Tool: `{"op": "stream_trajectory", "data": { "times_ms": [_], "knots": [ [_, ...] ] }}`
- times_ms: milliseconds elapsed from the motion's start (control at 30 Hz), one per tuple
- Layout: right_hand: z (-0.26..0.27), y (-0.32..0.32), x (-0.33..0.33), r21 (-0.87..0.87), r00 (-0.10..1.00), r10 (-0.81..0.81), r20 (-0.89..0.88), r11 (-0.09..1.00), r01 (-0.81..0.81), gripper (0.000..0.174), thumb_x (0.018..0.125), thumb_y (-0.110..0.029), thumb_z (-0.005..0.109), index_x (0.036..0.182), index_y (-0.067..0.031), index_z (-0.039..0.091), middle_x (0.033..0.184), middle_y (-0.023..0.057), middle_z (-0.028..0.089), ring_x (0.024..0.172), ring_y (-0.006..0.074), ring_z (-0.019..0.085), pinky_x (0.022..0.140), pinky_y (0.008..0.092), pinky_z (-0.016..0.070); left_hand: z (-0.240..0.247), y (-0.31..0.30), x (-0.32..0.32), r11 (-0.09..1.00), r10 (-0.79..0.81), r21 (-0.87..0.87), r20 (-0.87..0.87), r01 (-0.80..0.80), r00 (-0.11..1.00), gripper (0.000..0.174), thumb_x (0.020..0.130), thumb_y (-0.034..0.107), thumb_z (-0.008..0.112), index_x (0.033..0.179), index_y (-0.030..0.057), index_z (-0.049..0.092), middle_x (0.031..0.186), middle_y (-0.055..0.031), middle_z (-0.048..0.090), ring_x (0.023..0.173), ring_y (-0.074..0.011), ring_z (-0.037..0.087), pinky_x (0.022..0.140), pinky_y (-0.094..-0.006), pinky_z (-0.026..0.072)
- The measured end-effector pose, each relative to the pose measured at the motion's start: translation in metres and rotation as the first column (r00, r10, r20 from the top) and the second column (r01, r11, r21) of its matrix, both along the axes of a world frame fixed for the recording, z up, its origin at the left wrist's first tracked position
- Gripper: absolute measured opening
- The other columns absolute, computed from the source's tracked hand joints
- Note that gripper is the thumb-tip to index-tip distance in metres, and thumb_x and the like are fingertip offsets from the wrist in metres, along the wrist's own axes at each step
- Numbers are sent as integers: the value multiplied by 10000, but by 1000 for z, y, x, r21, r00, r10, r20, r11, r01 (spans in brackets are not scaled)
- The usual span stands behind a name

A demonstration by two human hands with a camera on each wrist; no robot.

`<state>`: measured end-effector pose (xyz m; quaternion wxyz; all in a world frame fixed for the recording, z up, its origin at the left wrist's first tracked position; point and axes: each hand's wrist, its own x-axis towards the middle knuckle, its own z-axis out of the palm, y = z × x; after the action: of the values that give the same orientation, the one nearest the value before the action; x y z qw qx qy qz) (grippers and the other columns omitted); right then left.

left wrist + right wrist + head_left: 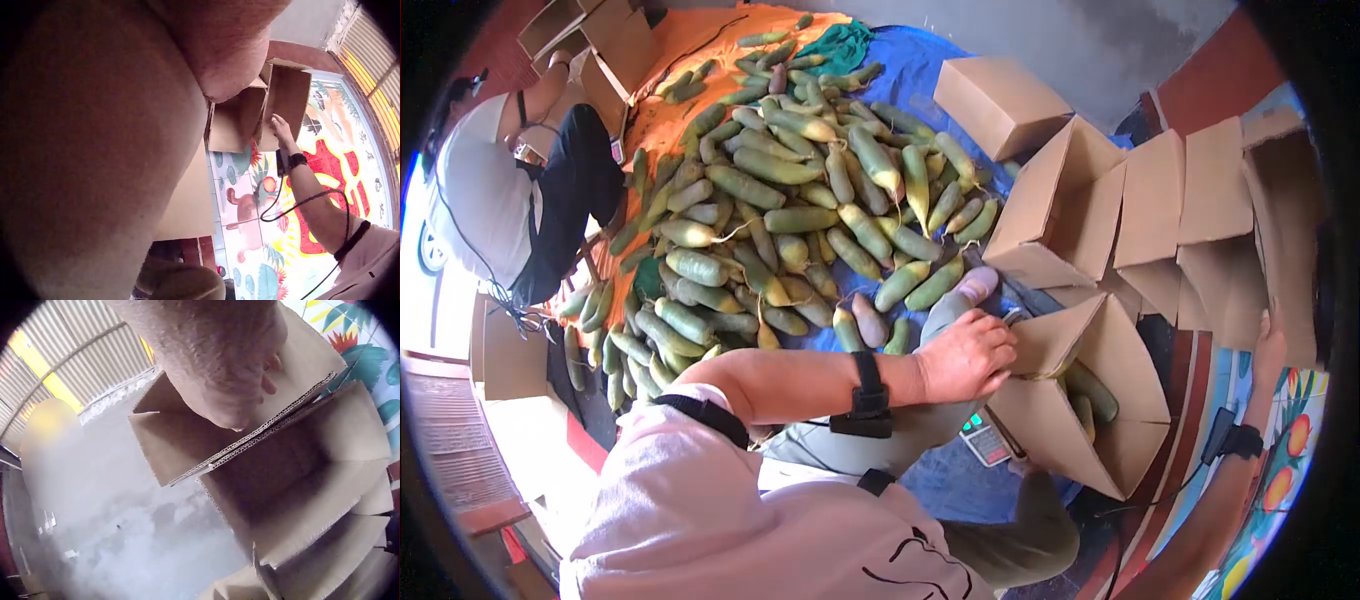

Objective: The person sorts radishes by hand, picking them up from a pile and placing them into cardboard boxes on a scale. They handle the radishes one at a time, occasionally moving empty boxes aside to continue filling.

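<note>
While the left hand (pixel 970 355) rests on the leg (pixel 935 425), fingers loosely bent and empty, the right hand (pixel 1268 355) touches the rightmost carton (pixel 1290 230), fingers part-extended.

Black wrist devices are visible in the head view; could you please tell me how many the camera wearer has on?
2: one device on the left wrist, over the trouser leg; another device on the right wrist, near the painted tiles. Neither is hidden.

We count 1 scale (pixel 986 445), 1 other person (pixel 485 200), 1 orange sheet (pixel 690 35), at least 5 cardboard boxes (pixel 1000 105), and uncountably many green vegetables (pixel 775 165).
</note>
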<state>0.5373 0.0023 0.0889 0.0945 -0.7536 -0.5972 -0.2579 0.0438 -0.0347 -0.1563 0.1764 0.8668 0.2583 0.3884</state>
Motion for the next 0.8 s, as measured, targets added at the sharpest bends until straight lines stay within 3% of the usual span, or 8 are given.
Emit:
{"op": "stream_trajectory", "data": {
  "times_ms": [167,267,333,633,800],
  "knots": [
    [-27,-57,-59,-12,992,107,71,994,-107,322,927,-178,447,1209,-32,496,1223,196,504,1151,334,462,967,359,346,-1,-3,1,1000,-11,-2,-7,11,1000,181,714,188,609,841,61,588,979,-75,585,980,-230,527,857,-366,397],
    [-50,-96,-93,-78,990,133,51,989,-129,310,928,-172,444,1171,5,515,1225,194,498,1165,322,447,995,359,317,-1,-5,2,1000,2,1,-5,-2,1000,165,718,188,609,828,66,594,963,-63,588,974,-218,529,866,-358,393],
    [-61,-127,-126,-31,986,157,-62,987,-159,300,925,-162,441,1144,23,530,1203,202,512,1142,330,464,988,370,322,-2,-6,2,1000,3,0,-19,-3,1000,165,720,189,607,830,67,595,961,-63,589,975,-219,529,867,-359,393],
    [-84,-251,-196,-128,955,-66,-289,991,30,244,901,-119,448,1025,41,584,1113,209,552,1056,344,515,935,379,373,-5,-4,1,1000,0,12,-17,0,1000,169,726,194,601,847,77,593,927,-58,586,925,-238,533,846,-373,400],
    [-83,-302,-203,-102,967,-61,-248,994,37,221,902,-95,438,1011,42,573,1027,188,581,989,327,547,884,360,411,-3,-2,0,1000,19,-6,-17,-19,1000,146,731,192,599,833,88,601,907,-51,594,913,-236,541,824,-373,405]
  ]
}}
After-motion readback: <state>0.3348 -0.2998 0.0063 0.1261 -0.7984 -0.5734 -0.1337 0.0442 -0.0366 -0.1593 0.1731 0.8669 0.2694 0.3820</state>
